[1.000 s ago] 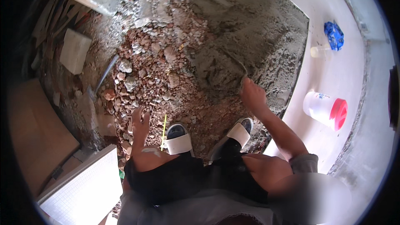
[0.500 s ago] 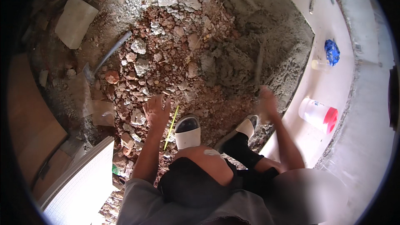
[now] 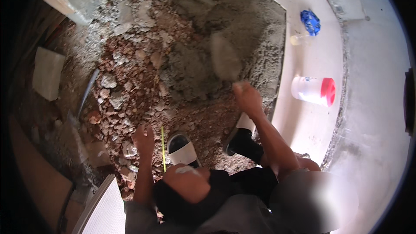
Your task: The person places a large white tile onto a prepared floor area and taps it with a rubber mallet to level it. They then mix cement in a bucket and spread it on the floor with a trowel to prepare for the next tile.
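Observation:
My right hand (image 3: 248, 97) is closed around the handle end of a trowel (image 3: 226, 58), whose blade is smeared by motion. The blade is over grey wet mortar (image 3: 190, 67), part of it heaped and part spread flat; whether it touches the mortar I cannot tell. Over the rubble (image 3: 125, 117) on the left, my left hand (image 3: 144, 136) is held out with its fingers loosely bent, holding nothing. Beside it lies a thin yellow strip (image 3: 163, 149).
On the pale slab at the right lie a white jar with a red lid (image 3: 313, 91) and a crumpled blue bag (image 3: 310, 22). A broken tile piece (image 3: 48, 73) and a grey pipe (image 3: 89, 91) lie at the left. Stacked tiles (image 3: 104, 208) stand at lower left. My sandaled feet (image 3: 184, 149) rest on rubble.
The view has shifted, so the mortar and slab sit further left. My right hand has swung the trowel across the mortar. My left hand's fingers, spread before, are more bent.

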Demonstrator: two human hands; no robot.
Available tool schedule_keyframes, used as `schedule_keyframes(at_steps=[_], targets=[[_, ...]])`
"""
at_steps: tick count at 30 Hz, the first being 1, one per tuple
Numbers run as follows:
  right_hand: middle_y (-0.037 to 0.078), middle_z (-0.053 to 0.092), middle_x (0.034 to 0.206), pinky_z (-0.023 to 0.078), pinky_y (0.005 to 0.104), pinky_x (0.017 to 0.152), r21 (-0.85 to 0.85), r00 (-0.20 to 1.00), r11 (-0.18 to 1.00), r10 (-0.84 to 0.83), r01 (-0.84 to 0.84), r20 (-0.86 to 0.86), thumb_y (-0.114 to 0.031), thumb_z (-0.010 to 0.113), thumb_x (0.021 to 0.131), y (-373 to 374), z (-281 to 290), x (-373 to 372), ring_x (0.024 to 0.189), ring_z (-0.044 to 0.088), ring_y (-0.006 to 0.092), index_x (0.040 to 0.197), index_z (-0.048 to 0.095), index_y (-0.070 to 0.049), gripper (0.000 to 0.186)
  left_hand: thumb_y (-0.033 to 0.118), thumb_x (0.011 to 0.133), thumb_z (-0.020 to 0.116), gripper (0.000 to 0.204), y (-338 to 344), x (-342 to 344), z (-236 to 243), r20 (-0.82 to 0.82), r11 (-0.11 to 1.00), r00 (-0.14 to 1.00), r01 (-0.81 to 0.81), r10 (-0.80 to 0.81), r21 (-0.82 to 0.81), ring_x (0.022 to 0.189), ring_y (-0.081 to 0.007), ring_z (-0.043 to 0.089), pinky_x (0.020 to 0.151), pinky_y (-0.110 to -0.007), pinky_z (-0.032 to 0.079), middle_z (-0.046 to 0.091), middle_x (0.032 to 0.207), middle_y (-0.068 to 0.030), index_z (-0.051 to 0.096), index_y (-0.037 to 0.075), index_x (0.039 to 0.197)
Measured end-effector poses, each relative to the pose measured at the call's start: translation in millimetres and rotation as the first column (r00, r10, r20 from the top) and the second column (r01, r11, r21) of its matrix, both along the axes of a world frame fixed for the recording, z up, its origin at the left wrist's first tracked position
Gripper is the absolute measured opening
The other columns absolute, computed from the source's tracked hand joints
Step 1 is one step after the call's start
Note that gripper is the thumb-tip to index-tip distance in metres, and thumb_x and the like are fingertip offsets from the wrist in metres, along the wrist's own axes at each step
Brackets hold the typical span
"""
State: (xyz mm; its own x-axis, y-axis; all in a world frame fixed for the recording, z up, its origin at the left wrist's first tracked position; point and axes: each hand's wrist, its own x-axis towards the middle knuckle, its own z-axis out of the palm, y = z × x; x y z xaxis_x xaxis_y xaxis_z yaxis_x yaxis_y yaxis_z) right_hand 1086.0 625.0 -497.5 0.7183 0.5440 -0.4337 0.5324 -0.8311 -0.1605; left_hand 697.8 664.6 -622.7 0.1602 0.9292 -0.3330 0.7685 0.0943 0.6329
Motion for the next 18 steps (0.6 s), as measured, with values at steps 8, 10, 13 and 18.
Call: schedule_keyframes(at_steps=[8, 10, 13, 18], targets=[[0.016, 0.062, 0.077, 0.052, 0.0352, 0.056, 0.350, 0.806, 0.731, -0.482, 0.586, -0.343, -0.028, 0.061, 0.083, -20, -28, 162, 0.063, 0.062, 0.0255, 0.103, 0.059, 0.002, 0.036, 0.028, 0.089, 0.061, 0.031, 2, 6, 6, 0.121, 0.994, 0.987, -0.106, 0.108, -0.025, 0.079, -0.0308, 0.065, 0.072, -0.040, 0.049, 0.067, 0.088, -0.0183, 0.066, -0.001, 0.097], [0.011, 0.057, 0.071, 0.050, 0.0339, 0.050, 0.228, 0.739, 0.733, -0.508, 0.641, -0.442, -0.025, 0.061, 0.082, -16, -38, 161, 0.057, 0.058, 0.0209, 0.096, 0.058, 0.001, 0.030, 0.028, 0.090, 0.060, 0.031, 6, 7, 8, 0.146, 0.988, 0.978, -0.142, 0.150, -0.060, 0.078, -0.0285, 0.065, 0.071, -0.039, 0.049, 0.068, 0.087, -0.0178, 0.065, -0.002, 0.098], [0.008, 0.055, 0.068, 0.048, 0.0336, 0.045, 0.189, 0.720, 0.754, -0.474, 0.629, -0.508, -0.020, 0.060, 0.081, 4, -45, 130, 0.052, 0.055, 0.0186, 0.090, 0.057, 0.001, 0.022, 0.029, 0.090, 0.060, 0.033, 12, 9, 12, 0.198, 0.975, 0.956, -0.205, 0.218, -0.083, 0.077, -0.0266, 0.064, 0.071, -0.038, 0.049, 0.068, 0.087, -0.0173, 0.065, -0.002, 0.100], [0.008, 0.056, 0.069, 0.047, 0.0332, 0.045, 0.159, 0.786, 0.921, -0.202, 0.355, -0.585, -0.017, 0.060, 0.081, 86, -33, 46, 0.050, 0.055, 0.0185, 0.095, 0.056, 0.003, 0.025, 0.032, 0.089, 0.061, 0.037, 15, 9, 10, 0.125, 0.951, 0.951, -0.261, 0.283, -0.165, 0.081, -0.0279, 0.064, 0.074, -0.039, 0.049, 0.068, 0.092, -0.0180, 0.064, -0.002, 0.103]])
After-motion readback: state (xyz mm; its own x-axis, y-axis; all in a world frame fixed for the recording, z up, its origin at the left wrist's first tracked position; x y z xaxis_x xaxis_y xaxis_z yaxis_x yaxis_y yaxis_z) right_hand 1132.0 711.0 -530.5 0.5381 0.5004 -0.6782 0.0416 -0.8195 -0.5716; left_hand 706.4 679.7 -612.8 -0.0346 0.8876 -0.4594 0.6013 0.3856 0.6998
